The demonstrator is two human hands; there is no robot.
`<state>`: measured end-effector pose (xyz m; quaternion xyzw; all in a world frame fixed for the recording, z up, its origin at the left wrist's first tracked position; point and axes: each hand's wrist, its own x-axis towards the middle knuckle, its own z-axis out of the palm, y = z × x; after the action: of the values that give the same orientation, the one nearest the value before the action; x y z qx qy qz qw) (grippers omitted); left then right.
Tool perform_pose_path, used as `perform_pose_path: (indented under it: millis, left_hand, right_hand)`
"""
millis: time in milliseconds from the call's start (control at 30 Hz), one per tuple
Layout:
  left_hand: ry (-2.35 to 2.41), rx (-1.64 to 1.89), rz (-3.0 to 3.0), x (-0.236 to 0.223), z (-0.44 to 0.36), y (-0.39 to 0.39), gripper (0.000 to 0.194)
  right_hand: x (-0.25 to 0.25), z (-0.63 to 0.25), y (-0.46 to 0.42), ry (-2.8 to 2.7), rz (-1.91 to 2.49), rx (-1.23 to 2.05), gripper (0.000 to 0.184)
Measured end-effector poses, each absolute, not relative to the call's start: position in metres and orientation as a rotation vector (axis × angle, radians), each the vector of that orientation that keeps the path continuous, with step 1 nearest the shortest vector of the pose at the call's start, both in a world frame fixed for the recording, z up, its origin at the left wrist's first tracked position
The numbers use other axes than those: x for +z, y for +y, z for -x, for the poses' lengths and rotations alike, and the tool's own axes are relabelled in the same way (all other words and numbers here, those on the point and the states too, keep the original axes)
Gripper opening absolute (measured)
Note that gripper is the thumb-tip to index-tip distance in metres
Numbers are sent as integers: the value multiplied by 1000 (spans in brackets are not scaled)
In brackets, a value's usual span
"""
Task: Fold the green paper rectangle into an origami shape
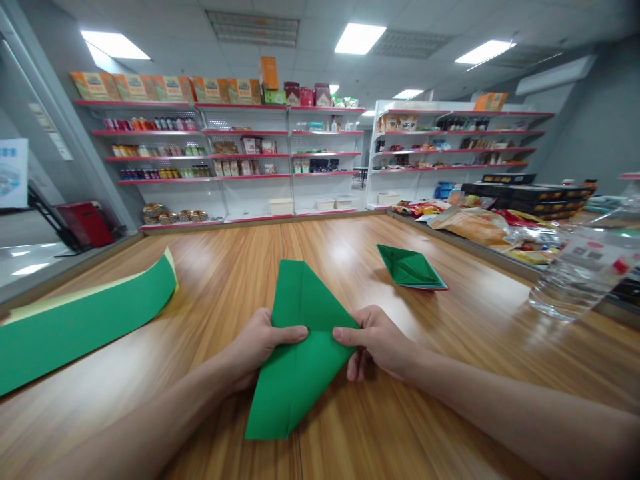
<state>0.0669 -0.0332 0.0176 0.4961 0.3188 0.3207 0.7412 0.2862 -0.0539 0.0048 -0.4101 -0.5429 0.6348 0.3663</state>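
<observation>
Between my two hands is a sheet of green paper (300,380), folded to a point at its right side, with a crease running along its length. My left hand (263,343) grips its left edge, thumb on top and fingers underneath. At the pointed right side, my right hand (377,340) pinches the paper with its thumb on top; some fingertips show below the edge. The paper is held just over the wooden table (210,427); I cannot tell whether its near end touches the wood.
A folded green paper piece (411,268) lies beyond my right hand. At left is a curled strip of green paper (95,320) with a yellowish underside. A clear water bottle (575,273) stands at right, near packaged goods (480,230). Stocked shelves (250,157) line the back.
</observation>
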Motion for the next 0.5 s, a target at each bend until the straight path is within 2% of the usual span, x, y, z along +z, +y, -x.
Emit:
perform_pose_path:
  millis: [500]
  left_hand:
    - [556,705,-1008,22,-69,-40,41]
  right_hand:
    - [2,-284,-56,-1372,863,1637,33]
